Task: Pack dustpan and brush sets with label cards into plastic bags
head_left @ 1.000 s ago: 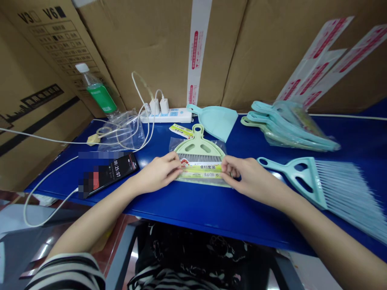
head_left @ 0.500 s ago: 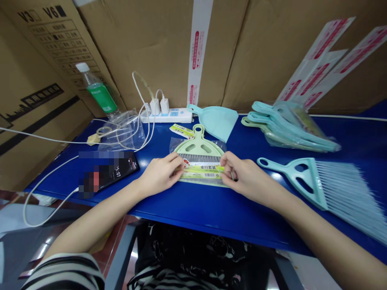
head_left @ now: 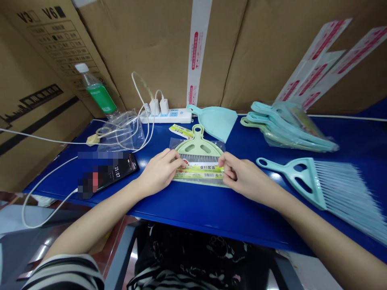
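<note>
A pale green dustpan-and-brush set [head_left: 198, 147] in clear plastic lies on the table in front of me, handle pointing away. Grey bristles show above a yellow-and-white paper label [head_left: 201, 170] that runs across it. My left hand [head_left: 161, 169] is closed at the label's left end, thumb and forefinger pinched together there. At the opposite end, my right hand [head_left: 237, 175] has its fingers curled in against the right edge. Whether the fingertips grip the label, the plastic or both is hidden.
To the right lies a light blue brush [head_left: 302, 179]. Behind are a blue dustpan [head_left: 216, 120], a loose label [head_left: 180, 131] and a stack of bagged sets [head_left: 290, 125]. A phone [head_left: 111, 173], cables, a power strip [head_left: 181, 115] and a bottle [head_left: 101, 96] occupy the left.
My left hand's thumb and forefinger have come together a little more at the label's left end. The right fingers have curled in slightly. The set stays in place.
</note>
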The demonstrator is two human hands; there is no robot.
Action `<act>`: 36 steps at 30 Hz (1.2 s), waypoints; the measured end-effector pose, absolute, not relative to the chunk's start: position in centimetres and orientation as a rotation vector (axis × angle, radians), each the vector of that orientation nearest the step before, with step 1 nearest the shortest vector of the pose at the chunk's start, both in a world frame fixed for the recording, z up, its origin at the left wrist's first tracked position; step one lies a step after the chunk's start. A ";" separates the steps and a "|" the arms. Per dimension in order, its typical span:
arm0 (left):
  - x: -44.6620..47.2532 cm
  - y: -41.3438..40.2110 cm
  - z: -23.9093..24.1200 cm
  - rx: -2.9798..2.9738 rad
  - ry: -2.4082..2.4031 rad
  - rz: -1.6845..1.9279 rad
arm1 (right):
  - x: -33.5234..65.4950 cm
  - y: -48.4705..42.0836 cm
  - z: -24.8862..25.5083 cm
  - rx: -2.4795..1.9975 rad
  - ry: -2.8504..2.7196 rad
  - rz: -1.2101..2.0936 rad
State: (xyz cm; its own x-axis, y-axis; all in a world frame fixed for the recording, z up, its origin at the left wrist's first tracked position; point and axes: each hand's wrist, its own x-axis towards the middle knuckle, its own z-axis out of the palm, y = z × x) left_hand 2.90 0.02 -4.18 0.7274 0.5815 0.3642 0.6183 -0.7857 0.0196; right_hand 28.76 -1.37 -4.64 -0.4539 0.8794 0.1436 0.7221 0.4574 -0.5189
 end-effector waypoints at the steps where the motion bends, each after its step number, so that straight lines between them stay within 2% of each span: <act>1: 2.9 0.0 -4.2 -2.835 -0.957 -0.530 | 28.7 -1.4 -4.6 -1.355 -2.311 0.558; 9: 2.9 0.2 -4.4 -2.867 -0.888 -0.251 | 29.4 -1.4 -4.3 -1.378 -2.243 0.491; 15: 3.1 0.1 -4.3 -2.841 -0.856 -0.237 | 28.8 -1.6 -4.0 -1.106 -2.249 -0.100; 18: 3.3 0.1 -4.2 -2.818 -0.832 -0.209 | 27.5 -2.1 -4.6 -0.883 -2.439 -0.254; 26: 3.7 -0.3 -4.0 -2.768 -0.836 -0.081 | 26.5 -2.3 -5.9 -0.846 -2.475 -0.300; 36: 3.7 -0.6 -3.7 -2.703 -0.852 -0.122 | 27.6 -2.0 -5.0 -0.948 -2.460 -0.138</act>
State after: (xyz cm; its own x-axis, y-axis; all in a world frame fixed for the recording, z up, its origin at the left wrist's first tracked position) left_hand 3.67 -0.55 -3.69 0.8200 0.5463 0.1706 0.5723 -0.7774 -0.2610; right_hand 27.59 -2.01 -4.96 -0.6347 0.6029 0.4833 0.6534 0.7527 -0.0809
